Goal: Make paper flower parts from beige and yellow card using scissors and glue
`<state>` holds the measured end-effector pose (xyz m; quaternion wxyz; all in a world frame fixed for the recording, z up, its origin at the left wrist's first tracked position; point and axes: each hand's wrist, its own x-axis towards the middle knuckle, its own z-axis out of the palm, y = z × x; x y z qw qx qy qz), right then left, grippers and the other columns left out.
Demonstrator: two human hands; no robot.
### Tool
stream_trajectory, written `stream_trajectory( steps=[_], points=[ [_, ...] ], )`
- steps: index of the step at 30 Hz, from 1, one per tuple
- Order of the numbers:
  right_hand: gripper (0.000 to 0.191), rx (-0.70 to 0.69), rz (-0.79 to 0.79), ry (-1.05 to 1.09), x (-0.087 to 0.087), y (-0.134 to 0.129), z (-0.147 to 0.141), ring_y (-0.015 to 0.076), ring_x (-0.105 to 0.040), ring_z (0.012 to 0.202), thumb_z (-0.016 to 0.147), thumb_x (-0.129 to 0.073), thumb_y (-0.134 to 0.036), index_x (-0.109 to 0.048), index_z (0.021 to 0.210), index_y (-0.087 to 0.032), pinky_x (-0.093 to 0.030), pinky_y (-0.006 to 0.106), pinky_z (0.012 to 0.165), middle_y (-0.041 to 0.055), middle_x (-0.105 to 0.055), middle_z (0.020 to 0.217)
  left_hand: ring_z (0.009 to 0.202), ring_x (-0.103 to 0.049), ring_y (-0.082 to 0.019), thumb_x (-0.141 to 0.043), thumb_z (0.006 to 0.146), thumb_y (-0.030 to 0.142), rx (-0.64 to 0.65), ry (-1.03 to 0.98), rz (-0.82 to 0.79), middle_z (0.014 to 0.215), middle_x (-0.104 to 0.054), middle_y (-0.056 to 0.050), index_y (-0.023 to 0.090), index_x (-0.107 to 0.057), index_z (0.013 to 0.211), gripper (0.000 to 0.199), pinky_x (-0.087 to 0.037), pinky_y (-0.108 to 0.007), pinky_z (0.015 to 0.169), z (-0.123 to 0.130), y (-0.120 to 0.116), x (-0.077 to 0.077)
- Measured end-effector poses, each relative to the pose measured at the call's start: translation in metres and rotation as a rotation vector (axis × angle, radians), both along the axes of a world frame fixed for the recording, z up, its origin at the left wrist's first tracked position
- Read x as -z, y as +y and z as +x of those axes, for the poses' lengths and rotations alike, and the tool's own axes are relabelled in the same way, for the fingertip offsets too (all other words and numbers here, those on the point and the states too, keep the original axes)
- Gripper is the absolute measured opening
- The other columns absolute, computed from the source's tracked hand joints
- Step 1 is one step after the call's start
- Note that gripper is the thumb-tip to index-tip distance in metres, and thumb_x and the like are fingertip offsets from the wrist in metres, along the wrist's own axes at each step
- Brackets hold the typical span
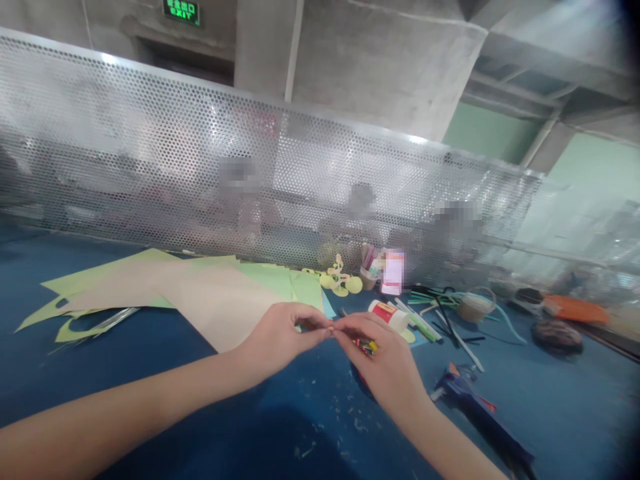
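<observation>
My left hand (pixel 283 337) and my right hand (pixel 377 353) meet fingertip to fingertip above the blue table (pixel 240 427). Both are closed in a pinch around something tiny, too small to name. Behind my left hand lie a pale pink-beige sheet (pixel 215 307) and green paper sheets (pixel 300 287). A white container with a red label (pixel 387 315) lies on its side just beyond my right hand. Small red and yellow pieces show partly beneath the right hand, mostly hidden by it.
A yellow paper figure (pixel 340 280), a cup of sticks (pixel 370 270) and a phone (pixel 393 272) stand near the perforated metal screen (pixel 190 153). Rightward lie a blue glue gun (pixel 480 413), pipe cleaners and tubes, a small bucket (pixel 474 307) and an orange item (pixel 575 309).
</observation>
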<state>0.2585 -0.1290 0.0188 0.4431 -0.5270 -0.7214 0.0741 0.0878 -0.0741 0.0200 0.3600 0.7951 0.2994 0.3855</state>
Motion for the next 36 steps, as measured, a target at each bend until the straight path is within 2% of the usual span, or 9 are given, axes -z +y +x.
stream_trajectory(
  steps=[5,11,14,18,22,27,31,34,36],
  points=[
    [0.011,-0.074,-0.094,0.058,-0.001,0.004,0.003,0.0144,-0.060,0.078,0.082,-0.054,-0.025,-0.064,0.082,-0.022,-0.048,0.025,0.072,0.0015,-0.062,0.086,0.069,-0.060,-0.014,-0.065,0.073,0.032,0.002,-0.055,-0.079,0.071,-0.067,0.003,0.022,-0.056,0.091,0.023,-0.044,-0.025,0.066,0.000,-0.002,0.000],
    [0.016,-0.155,-0.267,0.222,-0.004,0.005,0.004,0.0148,-0.060,0.075,0.082,-0.053,-0.033,-0.060,0.084,-0.019,-0.048,0.025,0.070,0.0016,-0.063,0.079,0.069,-0.058,-0.013,-0.066,0.071,0.037,0.067,-0.071,-0.114,0.073,-0.063,0.000,0.018,-0.060,0.076,0.021,-0.043,-0.024,0.065,0.001,0.006,-0.002],
    [0.018,-0.157,-0.332,0.304,-0.005,0.005,0.003,0.0129,-0.057,0.068,0.081,-0.054,-0.035,-0.059,0.082,-0.018,-0.047,0.023,0.064,-0.0004,-0.059,0.070,0.070,-0.057,-0.013,-0.069,0.068,0.038,0.122,-0.111,-0.268,0.075,-0.063,-0.001,0.017,-0.063,0.077,0.024,-0.042,-0.024,0.066,0.000,0.012,-0.001],
    [0.018,-0.186,-0.357,0.405,-0.005,0.005,0.000,0.0127,-0.057,0.068,0.079,-0.056,-0.035,-0.057,0.085,-0.018,-0.047,0.025,0.066,0.0001,-0.059,0.073,0.074,-0.059,-0.013,-0.068,0.069,0.036,0.219,-0.176,-0.496,0.078,-0.066,-0.002,0.017,-0.064,0.082,0.024,-0.042,-0.024,0.069,-0.001,0.013,0.001],
    [0.021,-0.214,-0.353,0.468,-0.005,0.004,-0.002,0.0145,-0.060,0.071,0.078,-0.057,-0.034,-0.053,0.093,-0.020,-0.049,0.028,0.068,0.0006,-0.060,0.074,0.070,-0.059,-0.012,-0.070,0.068,0.035,0.231,-0.209,-0.565,0.075,-0.067,-0.002,0.016,-0.065,0.080,0.023,-0.042,-0.025,0.068,-0.001,0.010,0.003],
    [0.019,-0.222,-0.338,0.455,-0.004,0.005,-0.001,0.0146,-0.061,0.071,0.080,-0.056,-0.032,-0.053,0.094,-0.020,-0.051,0.028,0.068,0.0009,-0.062,0.075,0.068,-0.057,-0.011,-0.071,0.066,0.034,0.225,-0.229,-0.590,0.074,-0.067,-0.003,0.014,-0.067,0.078,0.023,-0.041,-0.024,0.067,0.000,0.010,0.003],
    [0.018,-0.209,-0.224,0.315,-0.002,0.004,0.001,0.0155,-0.061,0.081,0.082,-0.053,-0.028,-0.054,0.098,-0.021,-0.051,0.028,0.072,0.0036,-0.062,0.088,0.067,-0.056,-0.010,-0.072,0.067,0.032,0.204,-0.283,-0.643,0.071,-0.065,-0.001,0.014,-0.067,0.076,0.020,-0.041,-0.023,0.067,-0.001,0.010,-0.001],
    [0.020,-0.197,-0.092,0.155,-0.002,0.001,-0.001,0.0161,-0.056,0.092,0.080,-0.056,-0.022,-0.058,0.099,-0.024,-0.051,0.029,0.077,0.0050,-0.053,0.106,0.064,-0.054,-0.009,-0.071,0.068,0.030,0.196,-0.321,-0.667,0.067,-0.061,0.000,0.014,-0.067,0.073,0.018,-0.041,-0.023,0.068,-0.002,0.010,-0.003],
    [0.019,-0.157,-0.021,0.064,-0.002,-0.001,-0.003,0.0171,-0.055,0.093,0.077,-0.060,-0.020,-0.062,0.094,-0.026,-0.051,0.031,0.077,0.0049,-0.050,0.108,0.063,-0.053,-0.009,-0.070,0.068,0.030,0.197,-0.331,-0.660,0.066,-0.060,0.001,0.013,-0.067,0.073,0.018,-0.041,-0.023,0.068,-0.002,0.010,-0.003]
  ],
)
